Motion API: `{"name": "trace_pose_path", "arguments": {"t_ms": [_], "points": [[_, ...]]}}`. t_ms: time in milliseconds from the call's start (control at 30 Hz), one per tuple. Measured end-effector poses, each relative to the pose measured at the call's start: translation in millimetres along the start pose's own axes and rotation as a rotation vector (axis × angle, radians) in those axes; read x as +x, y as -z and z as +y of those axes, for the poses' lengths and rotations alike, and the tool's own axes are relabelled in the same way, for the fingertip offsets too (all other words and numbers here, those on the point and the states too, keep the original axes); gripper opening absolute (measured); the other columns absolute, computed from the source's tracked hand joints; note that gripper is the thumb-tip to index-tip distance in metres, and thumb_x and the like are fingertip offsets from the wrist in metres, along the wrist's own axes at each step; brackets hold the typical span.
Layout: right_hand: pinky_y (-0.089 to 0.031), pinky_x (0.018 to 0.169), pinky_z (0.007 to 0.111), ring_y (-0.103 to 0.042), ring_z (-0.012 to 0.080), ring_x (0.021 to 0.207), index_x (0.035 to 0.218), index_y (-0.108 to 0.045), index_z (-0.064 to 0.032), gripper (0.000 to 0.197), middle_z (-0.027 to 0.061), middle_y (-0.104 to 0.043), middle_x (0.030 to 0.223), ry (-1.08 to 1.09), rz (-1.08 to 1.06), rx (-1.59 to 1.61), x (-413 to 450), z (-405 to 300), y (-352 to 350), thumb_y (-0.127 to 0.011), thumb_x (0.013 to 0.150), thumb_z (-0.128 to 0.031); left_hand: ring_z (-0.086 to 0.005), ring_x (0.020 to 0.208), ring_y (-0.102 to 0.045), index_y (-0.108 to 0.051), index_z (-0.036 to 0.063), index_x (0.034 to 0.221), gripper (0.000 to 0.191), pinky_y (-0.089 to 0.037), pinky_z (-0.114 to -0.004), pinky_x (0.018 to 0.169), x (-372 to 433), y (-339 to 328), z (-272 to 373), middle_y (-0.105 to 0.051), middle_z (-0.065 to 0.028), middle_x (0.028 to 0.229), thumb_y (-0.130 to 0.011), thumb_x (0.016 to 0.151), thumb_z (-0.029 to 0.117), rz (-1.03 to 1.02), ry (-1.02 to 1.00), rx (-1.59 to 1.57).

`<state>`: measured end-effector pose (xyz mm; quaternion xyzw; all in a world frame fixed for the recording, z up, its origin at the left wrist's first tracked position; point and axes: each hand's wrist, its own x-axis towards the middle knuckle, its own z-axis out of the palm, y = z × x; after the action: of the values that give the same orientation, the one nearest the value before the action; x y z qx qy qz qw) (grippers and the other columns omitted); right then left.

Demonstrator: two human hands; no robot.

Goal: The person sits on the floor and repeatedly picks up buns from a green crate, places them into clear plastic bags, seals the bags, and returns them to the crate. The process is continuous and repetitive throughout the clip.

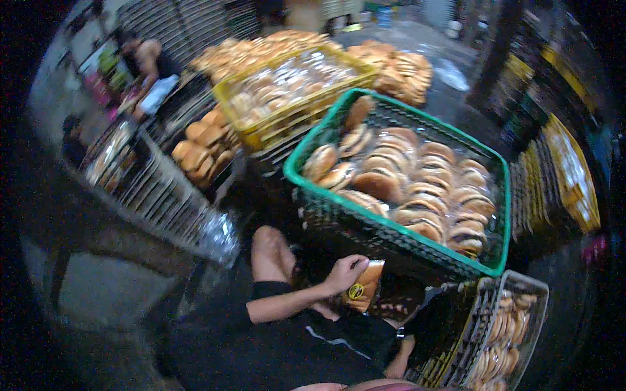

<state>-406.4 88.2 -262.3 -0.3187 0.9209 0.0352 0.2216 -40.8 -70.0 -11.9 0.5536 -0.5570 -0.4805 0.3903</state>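
My left hand pinches the top edge of a clear plastic packet of brown bread with a round yellow label, above my lap. My right forearm comes up from the bottom, with a band at the wrist. Beyond that band the right hand is dark and blurred, so its fingers and any hold cannot be made out. In front of me stands a green plastic crate with rows of round, plastic-wrapped buns. Several more lean against its left wall.
Behind the green crate is a yellow crate of wrapped bread, with unwrapped bread piles beyond. Loaves lie to the left. A pale crate of buns stands at lower right, yellow crates farther right. A person works at upper left.
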Motion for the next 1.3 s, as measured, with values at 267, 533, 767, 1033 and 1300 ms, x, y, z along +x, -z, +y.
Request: {"name": "trace_pose_path", "arguments": {"t_ms": [267, 533, 767, 1033, 1300], "points": [[-0.041, 0.081, 0.035, -0.055, 0.0264, 0.093, 0.102, -0.055, 0.0022, 0.038, 0.0146, -0.060, 0.099, 0.257, -0.021, 0.018, -62.2, -38.0, 92.4, -0.044, 0.090, -0.032, -0.0232, 0.077, -0.058, -0.058, -0.0003, 0.087, 0.024, -0.045, -0.032, 0.071, -4.4, 25.0, -6.9, -0.060, -0.0130, 0.083, -0.048, 0.088, 0.021, 0.207, -0.354, 0.001], [-0.035, 0.092, 0.033, -0.046, 0.0228, 0.109, 0.087, -0.055, 0.0006, 0.022, 0.0150, -0.048, 0.121, 1.337, -0.484, 0.891, -181.4, -261.9, 262.4, -0.057, 0.079, -0.020, -0.0307, 0.071, -0.056, -0.056, 0.0001, 0.081, 0.020, -0.046, -0.037, 0.066, 7.2, 17.4, 24.5, -0.058, -0.0130, 0.079, -0.057, 0.082, 0.020, 0.114, -0.901, 0.174], [-0.047, 0.072, 0.032, -0.059, 0.0184, 0.082, 0.099, -0.061, -0.0018, 0.041, 0.0124, -0.063, 0.095, 1.200, -0.647, 0.147, -175.6, -327.6, 242.7, -0.064, 0.070, -0.030, -0.0279, 0.068, -0.058, -0.056, 0.0008, 0.082, 0.024, -0.047, -0.035, 0.061, 2.2, 42.1, 40.1, -0.059, -0.0135, 0.077, -0.050, 0.086, 0.023, 0.139, -1.007, -0.016], [-0.046, 0.076, 0.030, -0.060, 0.0166, 0.081, 0.100, -0.060, 0.0007, 0.040, 0.0099, -0.064, 0.091, 1.150, -0.311, 0.819, -217.9, -328.2, 248.8, -0.064, 0.079, -0.033, -0.0191, 0.075, -0.057, -0.057, -0.0011, 0.078, 0.034, -0.045, -0.032, 0.069, 66.8, 73.9, 82.2, -0.060, -0.0140, 0.078, -0.050, 0.088, 0.031, 0.288, -0.698, -0.050], [-0.046, 0.083, 0.028, -0.057, 0.0150, 0.089, 0.109, -0.052, 0.0031, 0.034, 0.0101, -0.061, 0.097, 1.228, -0.103, 1.126, -181.1, -375.0, 343.9, -0.061, 0.082, -0.015, -0.0335, 0.092, -0.057, -0.060, 0.0051, 0.098, 0.038, -0.045, -0.039, 0.079, 207.0, 60.7, 128.6, -0.060, -0.0178, 0.099, -0.065, 0.069, 0.029, -0.530, -0.449, 0.925]]}}
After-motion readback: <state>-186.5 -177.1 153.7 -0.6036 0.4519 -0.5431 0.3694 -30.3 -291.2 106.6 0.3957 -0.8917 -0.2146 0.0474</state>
